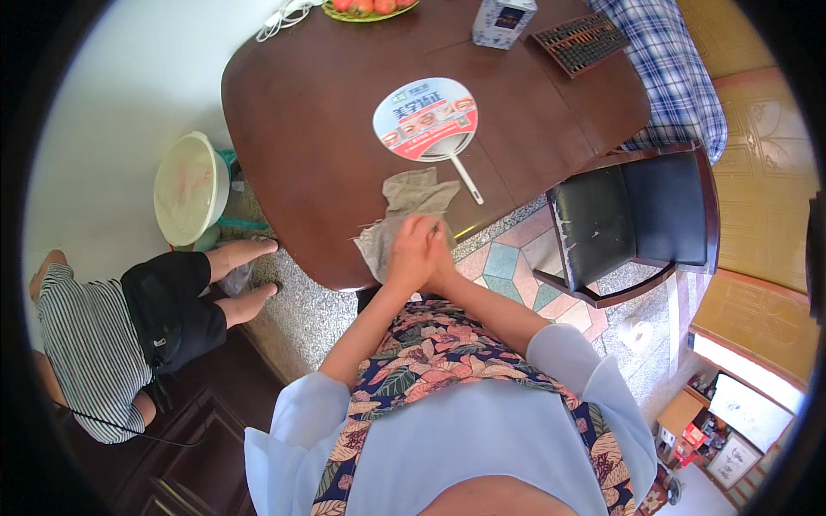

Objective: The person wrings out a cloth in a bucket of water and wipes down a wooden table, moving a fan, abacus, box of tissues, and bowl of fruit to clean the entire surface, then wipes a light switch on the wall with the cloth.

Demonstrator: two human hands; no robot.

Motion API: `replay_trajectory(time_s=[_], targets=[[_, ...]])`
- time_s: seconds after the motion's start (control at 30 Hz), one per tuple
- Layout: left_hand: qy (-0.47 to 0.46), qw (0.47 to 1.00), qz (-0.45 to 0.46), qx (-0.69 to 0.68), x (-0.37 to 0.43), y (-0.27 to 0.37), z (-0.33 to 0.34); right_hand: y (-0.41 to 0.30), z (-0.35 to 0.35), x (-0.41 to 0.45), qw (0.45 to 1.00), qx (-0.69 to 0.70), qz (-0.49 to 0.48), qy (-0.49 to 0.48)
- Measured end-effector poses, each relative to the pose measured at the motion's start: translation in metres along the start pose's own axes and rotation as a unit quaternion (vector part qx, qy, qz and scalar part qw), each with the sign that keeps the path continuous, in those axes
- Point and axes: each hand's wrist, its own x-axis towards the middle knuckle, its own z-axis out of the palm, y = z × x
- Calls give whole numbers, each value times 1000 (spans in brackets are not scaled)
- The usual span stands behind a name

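My left hand (pixel 410 250) and my right hand (pixel 443 260) are pressed together at the near edge of the dark brown wooden table. Under and beyond them lies a crumpled grey-beige cloth (pixel 416 191) with a frayed edge. My fingers overlap, so whether they grip the cloth or only rest over it is hidden. Just past the cloth, a plastic hand fan (pixel 426 119) with printed writing and pictures lies flat, its white handle pointing towards me. The tabletop (pixel 310 155) spreads out ahead and to the left.
At the far side are a plate of red fruit (pixel 371 8), a patterned box (pixel 503 24) and an abacus (pixel 581 44). A black-seated armchair (pixel 600 226) stands right. On the left, a person in a striped shirt (pixel 90 348) stands near a pale plastic basin (pixel 187 190).
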Motion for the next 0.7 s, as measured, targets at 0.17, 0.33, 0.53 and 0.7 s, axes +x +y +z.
replay_trajectory(time_s=[0.17,0.33,0.53,0.7], targets=[[-86,992,-94,-14,58,19,85,-1,41,16,940,162,-170,249],[-134,959,-221,120,104,6,118,7,5,6,949,163,-211,166],[-139,938,-294,123,132,-33,146,35,-43,1,912,365,-144,119],[-148,932,-330,14,149,-41,133,68,-23,15,935,323,-141,41]])
